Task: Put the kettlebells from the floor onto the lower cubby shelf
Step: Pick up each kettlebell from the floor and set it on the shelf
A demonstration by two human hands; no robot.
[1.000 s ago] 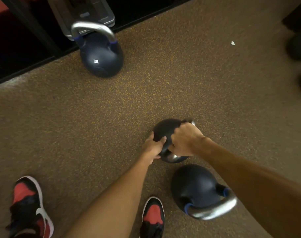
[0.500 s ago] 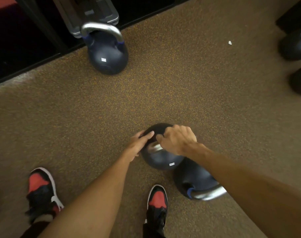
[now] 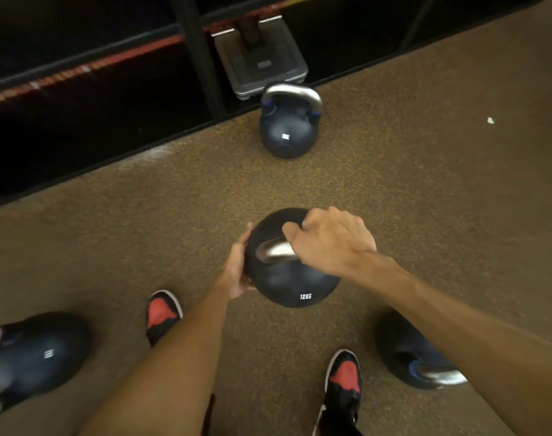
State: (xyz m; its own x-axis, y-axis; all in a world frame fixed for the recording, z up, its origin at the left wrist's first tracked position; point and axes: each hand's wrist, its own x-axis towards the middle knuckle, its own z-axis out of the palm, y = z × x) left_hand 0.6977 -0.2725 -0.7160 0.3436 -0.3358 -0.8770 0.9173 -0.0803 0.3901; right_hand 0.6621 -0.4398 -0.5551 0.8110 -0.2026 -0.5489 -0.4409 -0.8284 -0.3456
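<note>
A dark 12 kg kettlebell [image 3: 292,278] with a silver handle is in the middle of the view, above the brown floor. My right hand [image 3: 332,243] is closed around its handle. My left hand [image 3: 235,269] presses against the bell's left side. A second kettlebell [image 3: 288,127] stands upright near the dark cubby shelf [image 3: 89,130] at the top. A third kettlebell [image 3: 406,357] lies on its side at the lower right, partly hidden by my right forearm. Another kettlebell [image 3: 38,357] sits blurred at the lower left.
A grey metal step or scale [image 3: 262,64] sits inside the cubby behind a black upright post [image 3: 202,58]. My red and black shoes [image 3: 163,313] [image 3: 343,379] stand on the speckled floor [image 3: 425,199]. A small white scrap [image 3: 490,120] lies at the right.
The held kettlebell has turned upright and come up off the floor with both hands on it. The view has shifted, so the shelf and a kettlebell at lower left have come into sight.
</note>
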